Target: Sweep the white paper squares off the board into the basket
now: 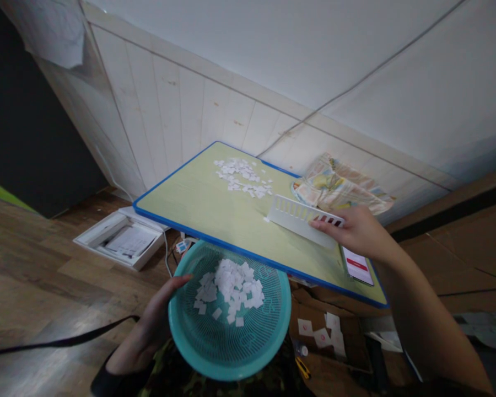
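My left hand (165,303) grips the left rim of a teal plastic basket (273,331), its thumb over the edge and its other fingers hidden underneath. Many small white paper pieces (233,284) lie in the basket, which sits just below the table's near edge. In my right hand (355,229) is a white slotted plastic strip (301,220), held by its right end with its long edge close to the tabletop. A loose heap of white paper pieces (243,176) is spread over the table beyond the strip's left end.
The yellow-green table (182,198) has a blue edge and stands by a white panelled wall. A phone (357,267) and a patterned plastic bag (339,184) lie at its right. On the floor are an open white box (124,242) and a cardboard box (351,358) holding white cards.
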A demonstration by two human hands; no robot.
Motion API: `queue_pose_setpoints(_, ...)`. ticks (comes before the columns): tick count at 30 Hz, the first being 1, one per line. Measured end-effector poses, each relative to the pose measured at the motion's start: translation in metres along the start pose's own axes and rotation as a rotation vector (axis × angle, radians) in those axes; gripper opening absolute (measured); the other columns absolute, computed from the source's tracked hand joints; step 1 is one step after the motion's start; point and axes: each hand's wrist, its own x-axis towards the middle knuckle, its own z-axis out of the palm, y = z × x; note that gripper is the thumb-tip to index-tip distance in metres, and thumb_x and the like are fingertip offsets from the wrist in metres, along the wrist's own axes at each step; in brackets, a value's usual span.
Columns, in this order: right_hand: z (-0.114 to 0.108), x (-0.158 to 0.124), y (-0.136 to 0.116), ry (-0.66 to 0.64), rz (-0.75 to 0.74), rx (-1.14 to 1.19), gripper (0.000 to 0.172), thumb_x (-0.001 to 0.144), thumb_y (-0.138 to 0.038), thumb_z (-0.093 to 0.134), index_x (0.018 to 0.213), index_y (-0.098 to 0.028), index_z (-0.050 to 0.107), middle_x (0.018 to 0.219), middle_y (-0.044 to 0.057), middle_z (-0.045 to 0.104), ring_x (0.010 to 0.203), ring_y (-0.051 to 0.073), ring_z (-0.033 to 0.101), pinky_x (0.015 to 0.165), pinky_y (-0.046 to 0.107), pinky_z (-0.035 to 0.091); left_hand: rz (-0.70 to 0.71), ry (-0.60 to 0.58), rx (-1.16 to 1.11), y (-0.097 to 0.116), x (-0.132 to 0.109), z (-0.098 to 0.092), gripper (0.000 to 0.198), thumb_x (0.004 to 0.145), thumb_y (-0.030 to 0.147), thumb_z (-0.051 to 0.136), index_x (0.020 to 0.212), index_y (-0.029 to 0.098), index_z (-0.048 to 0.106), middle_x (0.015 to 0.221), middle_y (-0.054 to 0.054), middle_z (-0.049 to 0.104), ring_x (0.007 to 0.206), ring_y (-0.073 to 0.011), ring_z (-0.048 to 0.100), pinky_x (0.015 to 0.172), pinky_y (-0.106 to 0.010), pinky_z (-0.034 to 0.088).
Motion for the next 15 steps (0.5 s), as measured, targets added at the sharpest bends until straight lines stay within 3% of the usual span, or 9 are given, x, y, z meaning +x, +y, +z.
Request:
queue_pose_setpoints(6, 0.001, -0.032, -0.002, -0.023, -0.004, 0.109, 0.033, 0.088, -0.047, 0.055, 0.081, -0.020, 0.073, 0.070, 0.000, 0.069, 0.061, 0.015, 0.060, 0.055, 0.026, 0.039, 0.034, 0.007, -0.001, -0.002, 0.000, -0.003, 0.028, 0.081, 0.018, 0.062, 0.104, 0.004, 0.071, 0.065, -0.010, 0.078, 0.058, -0.0261, 0.073, 0.059, -0.034, 0.060)
queue_pose_setpoints(11, 0.002, -0.052, -0.014, -0.091, -0.035, 0.219, 0.029, 0.089, -0.041, 0.056, 0.080, -0.020, 0.073, 0.066, -0.001, 0.066, 0.056, 0.014, 0.058, 0.052, 0.025, 0.040, 0.047, 0.006, 0.029, -0.002, 0.000, 0.000, 0.025, 0.083, 0.017, 0.058, 0.100, 0.005, 0.072, 0.065, -0.011, 0.078, 0.057, -0.0248, 0.073, 0.054, -0.031, 0.058)
queue_pose_setpoints(15, 0.005, -0.060, -0.023, -0.112, -0.077, 0.270, 0.027, 0.088, -0.038, 0.057, 0.076, -0.020, 0.072, 0.063, -0.001, 0.065, 0.055, 0.013, 0.057, 0.052, 0.024, 0.041, 0.067, -0.028, 0.043, -0.005, 0.003, -0.005, 0.021, 0.083, 0.020, 0.059, 0.092, 0.007, 0.073, 0.070, -0.011, 0.079, 0.058, -0.0229, 0.072, 0.059, -0.032, 0.059)
